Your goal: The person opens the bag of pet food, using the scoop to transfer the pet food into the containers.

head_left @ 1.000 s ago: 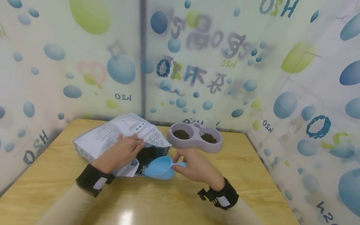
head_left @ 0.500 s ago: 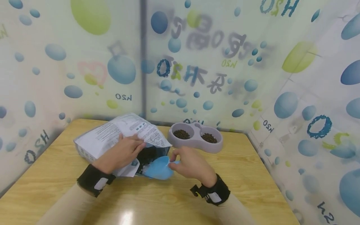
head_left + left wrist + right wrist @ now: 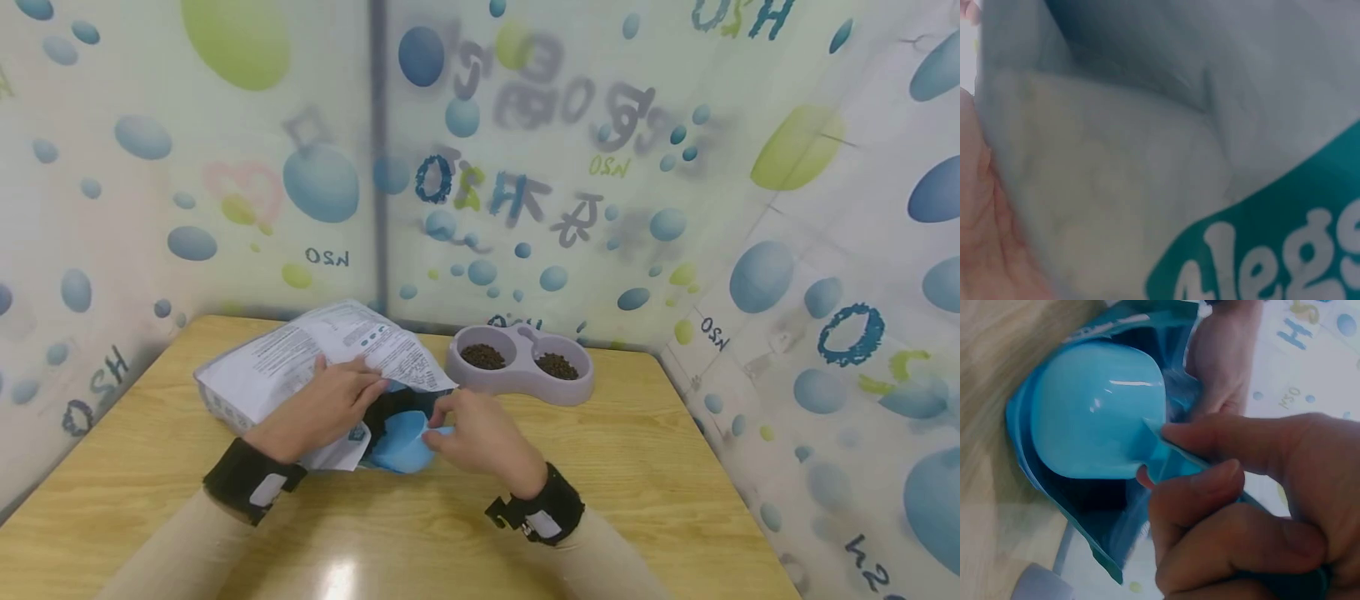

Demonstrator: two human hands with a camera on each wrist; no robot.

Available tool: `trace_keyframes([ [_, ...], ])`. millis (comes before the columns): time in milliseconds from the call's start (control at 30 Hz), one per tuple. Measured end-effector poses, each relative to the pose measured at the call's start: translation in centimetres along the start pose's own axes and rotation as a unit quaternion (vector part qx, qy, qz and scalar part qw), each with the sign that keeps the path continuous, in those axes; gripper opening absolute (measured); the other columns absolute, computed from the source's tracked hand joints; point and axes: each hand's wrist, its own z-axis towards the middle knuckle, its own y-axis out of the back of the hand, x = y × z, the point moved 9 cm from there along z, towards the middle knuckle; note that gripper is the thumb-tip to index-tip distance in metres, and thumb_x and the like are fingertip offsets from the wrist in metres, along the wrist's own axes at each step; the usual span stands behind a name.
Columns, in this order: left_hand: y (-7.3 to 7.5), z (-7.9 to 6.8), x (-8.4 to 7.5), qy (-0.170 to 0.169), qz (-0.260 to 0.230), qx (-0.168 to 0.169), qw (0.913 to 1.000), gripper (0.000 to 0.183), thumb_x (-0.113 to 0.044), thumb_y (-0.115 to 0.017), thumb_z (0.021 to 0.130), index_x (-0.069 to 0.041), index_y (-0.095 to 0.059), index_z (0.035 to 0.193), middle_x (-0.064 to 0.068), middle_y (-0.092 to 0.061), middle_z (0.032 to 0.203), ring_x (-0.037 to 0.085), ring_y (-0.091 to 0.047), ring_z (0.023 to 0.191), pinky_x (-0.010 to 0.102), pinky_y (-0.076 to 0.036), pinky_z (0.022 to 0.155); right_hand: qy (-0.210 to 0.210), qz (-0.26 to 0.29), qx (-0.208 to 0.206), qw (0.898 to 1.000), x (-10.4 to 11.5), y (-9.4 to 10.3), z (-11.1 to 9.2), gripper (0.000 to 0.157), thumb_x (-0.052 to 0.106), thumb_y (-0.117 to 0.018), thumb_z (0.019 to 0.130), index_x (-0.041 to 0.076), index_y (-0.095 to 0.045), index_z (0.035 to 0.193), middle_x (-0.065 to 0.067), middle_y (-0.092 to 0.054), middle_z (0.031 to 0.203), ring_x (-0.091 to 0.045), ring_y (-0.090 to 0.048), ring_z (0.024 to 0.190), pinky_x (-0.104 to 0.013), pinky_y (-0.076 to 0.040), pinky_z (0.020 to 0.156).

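Note:
A white printed bag (image 3: 270, 367) lies on its side on the left of the table, its dark mouth facing right. My left hand (image 3: 326, 410) grips the bag beside the mouth, fingers across its upper side. The left wrist view is filled by the bag's front (image 3: 1097, 187) with its teal printed patch. My right hand (image 3: 483, 433) pinches the handle of a light blue scoop (image 3: 401, 443) between thumb and fingers. In the right wrist view the scoop's rounded bowl (image 3: 1097, 419) sits within the bag's opening, its underside showing. The bag's contents are hidden in shadow.
Behind my right hand, a grey double pet bowl (image 3: 517, 383) stands near the table's back edge, with brown kibble (image 3: 557, 367) in both hollows. Walls with blue and green spots (image 3: 322, 185) enclose the wooden table (image 3: 630, 467).
My right hand has moved left, carrying the scoop deeper into the bag's mouth; the scoop has turned so less of its hollow shows. My left hand and the bag have stayed put.

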Motion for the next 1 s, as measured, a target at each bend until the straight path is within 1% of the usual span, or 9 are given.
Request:
trace_keyframes([
  [200, 0.0, 0.1, 0.0, -0.003, 0.003, -0.004, 1.0000, 0.042, -0.031, -0.054, 0.125, -0.005, -0.082, 0.141, 0.021, -0.076, 0.154, 0.054, -0.055, 0.163, 0.098, -0.021, 0.129, -0.004, 0.013, -0.010, 1.000, 0.3, -1.0, 0.3, 0.012, 0.025, -0.089, 0.104, 0.014, -0.086, 0.101, 0.006, -0.065, 0.075, -0.007, -0.054, 0.065, -0.022, -0.043, 0.060],
  [367, -0.1, 0.1, 0.0, -0.002, 0.006, -0.002, 1.0000, 0.042, -0.032, -0.054, 0.125, -0.005, -0.082, 0.142, 0.022, -0.076, 0.155, 0.054, -0.054, 0.164, 0.098, -0.020, 0.129, -0.006, 0.013, -0.012, 1.000, 0.4, -1.8, 0.5, 0.012, 0.026, -0.088, 0.105, 0.014, -0.086, 0.106, 0.008, -0.067, 0.081, -0.005, -0.055, 0.068, -0.021, -0.045, 0.061],
  [567, -0.1, 0.1, 0.0, -0.002, 0.011, 0.001, 0.9999, 0.041, -0.032, -0.055, 0.125, -0.006, -0.081, 0.144, 0.021, -0.075, 0.156, 0.054, -0.055, 0.163, 0.097, -0.021, 0.129, -0.002, 0.005, -0.022, 1.000, 0.6, -2.1, 0.4, 0.014, 0.027, -0.087, 0.106, 0.014, -0.084, 0.109, 0.008, -0.065, 0.077, -0.004, -0.052, 0.064, -0.020, -0.042, 0.057],
  [667, -0.1, 0.1, 0.0, -0.001, 0.012, 0.003, 0.9999, 0.042, -0.033, -0.054, 0.125, -0.006, -0.080, 0.144, 0.022, -0.075, 0.157, 0.054, -0.054, 0.164, 0.097, -0.020, 0.130, -0.004, -0.003, -0.020, 1.000, 0.5, -2.3, 0.3, 0.015, 0.028, -0.086, 0.107, 0.015, -0.083, 0.111, 0.009, -0.064, 0.078, -0.003, -0.052, 0.064, -0.020, -0.042, 0.057],
  [900, -0.3, 0.0, 0.5, 0.023, -0.024, 0.010, 0.9994, 0.049, -0.038, -0.052, 0.126, -0.004, -0.075, 0.151, 0.023, -0.073, 0.160, 0.055, -0.050, 0.166, 0.096, -0.015, 0.132, -0.013, -0.013, -0.003, 1.000, 0.3, -2.6, 0.0, 0.016, 0.029, -0.084, 0.108, 0.016, -0.079, 0.115, 0.007, -0.068, 0.083, -0.005, -0.056, 0.066, -0.021, -0.045, 0.057],
  [1000, -0.3, -0.1, 0.5, 0.024, -0.028, 0.011, 0.9993, 0.049, -0.039, -0.052, 0.125, -0.004, -0.075, 0.151, 0.023, -0.073, 0.159, 0.055, -0.050, 0.166, 0.096, -0.015, 0.132, -0.013, -0.025, -0.003, 1.000, 0.2, -2.7, 0.0, 0.015, 0.029, -0.083, 0.109, 0.016, -0.078, 0.115, 0.007, -0.069, 0.086, -0.006, -0.056, 0.068, -0.022, -0.045, 0.059],
])
